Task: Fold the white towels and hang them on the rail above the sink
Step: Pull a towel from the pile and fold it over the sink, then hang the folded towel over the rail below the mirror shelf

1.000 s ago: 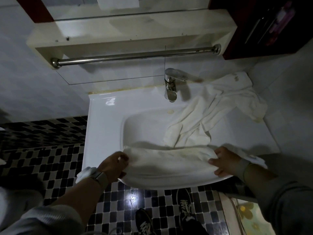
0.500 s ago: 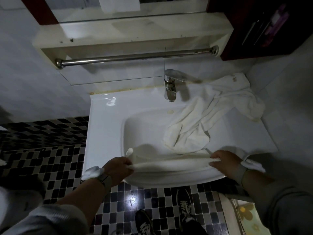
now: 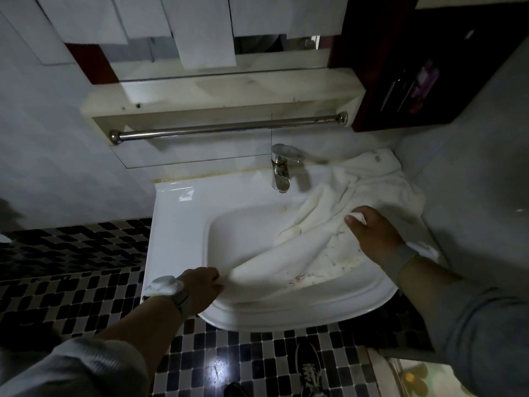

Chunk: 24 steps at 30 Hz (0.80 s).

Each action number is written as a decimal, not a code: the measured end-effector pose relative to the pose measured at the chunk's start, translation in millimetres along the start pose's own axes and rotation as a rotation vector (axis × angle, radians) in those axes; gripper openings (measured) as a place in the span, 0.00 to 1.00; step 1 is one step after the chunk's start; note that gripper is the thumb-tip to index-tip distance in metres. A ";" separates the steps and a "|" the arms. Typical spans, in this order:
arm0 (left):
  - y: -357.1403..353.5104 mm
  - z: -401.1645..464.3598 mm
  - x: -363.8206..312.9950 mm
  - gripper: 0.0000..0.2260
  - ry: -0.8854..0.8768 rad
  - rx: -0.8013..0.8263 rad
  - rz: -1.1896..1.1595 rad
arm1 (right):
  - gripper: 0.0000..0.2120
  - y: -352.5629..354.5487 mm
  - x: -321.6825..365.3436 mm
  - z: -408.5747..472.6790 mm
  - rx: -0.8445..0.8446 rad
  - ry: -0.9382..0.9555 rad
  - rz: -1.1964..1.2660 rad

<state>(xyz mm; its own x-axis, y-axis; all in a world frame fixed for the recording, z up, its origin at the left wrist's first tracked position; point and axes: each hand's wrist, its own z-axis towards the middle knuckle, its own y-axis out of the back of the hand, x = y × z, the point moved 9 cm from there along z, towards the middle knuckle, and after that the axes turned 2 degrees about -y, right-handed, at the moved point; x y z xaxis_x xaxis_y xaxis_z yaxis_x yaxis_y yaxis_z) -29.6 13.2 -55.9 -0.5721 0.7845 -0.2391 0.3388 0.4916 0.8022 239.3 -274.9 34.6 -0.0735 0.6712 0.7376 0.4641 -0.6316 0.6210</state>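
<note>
A stained white towel [image 3: 300, 262] lies stretched across the front right of the white sink [image 3: 183, 222]. My left hand [image 3: 200, 285] grips its near left end at the sink's front rim. My right hand [image 3: 372, 230] pinches the towel's other end over the basin's right side. A second white towel [image 3: 380, 181] lies crumpled on the counter at the back right, beside the tap [image 3: 282, 167]. The bare steel rail [image 3: 229, 128] runs under the shelf above the sink.
A cream shelf [image 3: 217, 93] and a mirror sit above the rail. A dark red cabinet [image 3: 429, 67] stands at the upper right. The tiled wall [image 3: 472, 196] closes in on the right. My shoes [image 3: 310, 373] stand on the checkered floor below the sink.
My right hand has carried its end of the towel away from the front rim, up and back over the right of the basin. The left hand stays at the front rim. The camera tilted up.
</note>
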 end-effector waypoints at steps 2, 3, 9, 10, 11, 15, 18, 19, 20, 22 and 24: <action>2.7 -3.4 -0.7 0.14 -0.006 0.020 0.053 | 0.11 1.8 23.8 -2.3 0.027 0.059 -0.007; 5.4 -6.3 -1.5 0.14 -0.007 0.029 0.071 | 0.10 3.3 36.5 -4.3 0.036 0.091 -0.015; 27.8 -12.3 -14.6 0.13 -0.067 0.032 0.041 | 0.08 -1.2 115.5 -23.4 0.129 0.336 -0.176; 33.8 -12.2 -21.5 0.13 -0.086 0.024 0.031 | 0.06 -4.6 127.6 -27.3 0.157 0.376 -0.229; 40.3 -13.6 -29.4 0.14 -0.104 0.009 0.012 | 0.05 -9.6 138.1 -31.9 0.186 0.419 -0.291; 72.9 -23.4 -70.2 0.17 -0.187 -0.075 -0.105 | 0.11 -26.5 177.9 -54.0 0.268 0.561 -0.508; 92.4 -32.8 -105.7 0.27 -0.293 -0.083 -0.225 | 0.13 -31.8 200.3 -65.8 0.277 0.624 -0.589; 97.8 -37.0 -118.1 0.30 -0.328 -0.078 -0.267 | 0.14 -31.6 206.7 -69.3 0.274 0.635 -0.606; 104.8 -41.3 -129.7 0.33 -0.358 -0.073 -0.310 | 0.14 -30.4 213.9 -72.2 0.272 0.652 -0.614; 117.6 -49.4 -150.8 0.35 -0.418 -0.079 -0.399 | 0.14 -28.3 225.7 -75.4 0.258 0.690 -0.613; 129.4 -57.3 -165.2 0.31 -0.462 -0.092 -0.434 | 0.15 -22.4 236.1 -78.1 0.221 0.716 -0.614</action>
<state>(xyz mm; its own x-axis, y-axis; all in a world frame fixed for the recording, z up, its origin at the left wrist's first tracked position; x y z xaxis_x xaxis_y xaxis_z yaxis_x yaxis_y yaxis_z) 66.0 -74.4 118.7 -0.2545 0.6137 -0.7474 0.0716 0.7827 0.6183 142.6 -132.6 215.5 -0.8447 0.4188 0.3334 0.3154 -0.1137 0.9421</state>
